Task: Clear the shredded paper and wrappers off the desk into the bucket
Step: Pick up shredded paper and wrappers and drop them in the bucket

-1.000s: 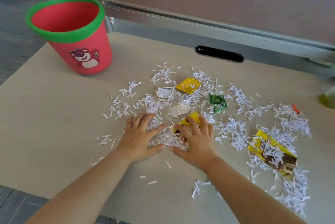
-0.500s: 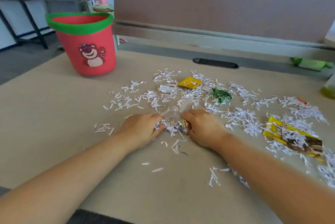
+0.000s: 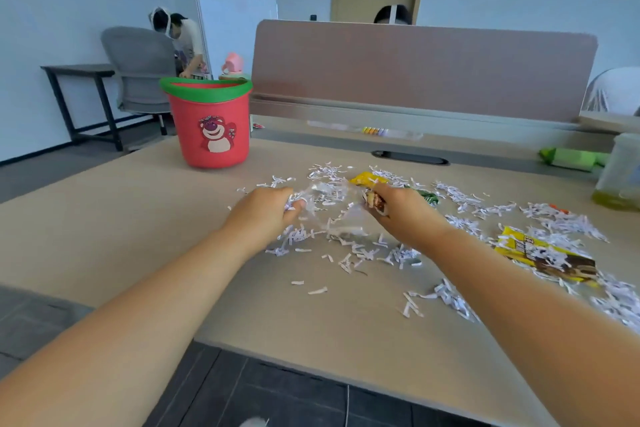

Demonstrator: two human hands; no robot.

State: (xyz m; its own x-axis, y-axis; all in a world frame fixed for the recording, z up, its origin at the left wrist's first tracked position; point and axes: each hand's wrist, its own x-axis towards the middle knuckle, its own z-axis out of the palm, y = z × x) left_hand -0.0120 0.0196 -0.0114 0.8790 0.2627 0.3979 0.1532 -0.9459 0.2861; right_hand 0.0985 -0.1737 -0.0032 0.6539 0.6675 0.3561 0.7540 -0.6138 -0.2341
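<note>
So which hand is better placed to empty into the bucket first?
Left, probably. The left hand grips a clump of shredded paper and is on the side of the red bucket. The right hand, holding a wrapper, sits farther away and would have to cross over.

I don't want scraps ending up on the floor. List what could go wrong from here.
1. The left hand grips shredded paper loosely and the right hand grips a small wrapper; strips hang between them and may scatter on the way to the bucket.
2. The loose strips near the front edge of the desk lie beside the right forearm, which could sweep them off.
</note>
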